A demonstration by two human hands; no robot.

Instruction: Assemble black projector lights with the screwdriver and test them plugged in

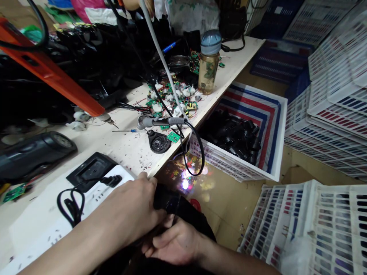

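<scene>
My left hand [139, 204] is closed over a shiny black housing [169, 199], perhaps a small lamp, low at the table's front edge. Just below it, my right hand [180, 240] has its fingers curled in a pinch close to my left thumb; what they grip is hidden. Most of the housing disappears behind my hands and against dark clothing. Coloured spots of light with star shapes [186, 175] fall on the floor beyond it. Beside my left forearm lies a white power strip [100, 194] with a black plug [111, 180] in it.
A soldering iron [163, 121] with a looping cable lies near a round black dish [159, 143]. Circuit boards [172, 95], a bottle [209, 63] and a black flashlight-like body [37, 152] stand on the table. Crates [329, 221] line the right; one bin [279, 152] holds black parts.
</scene>
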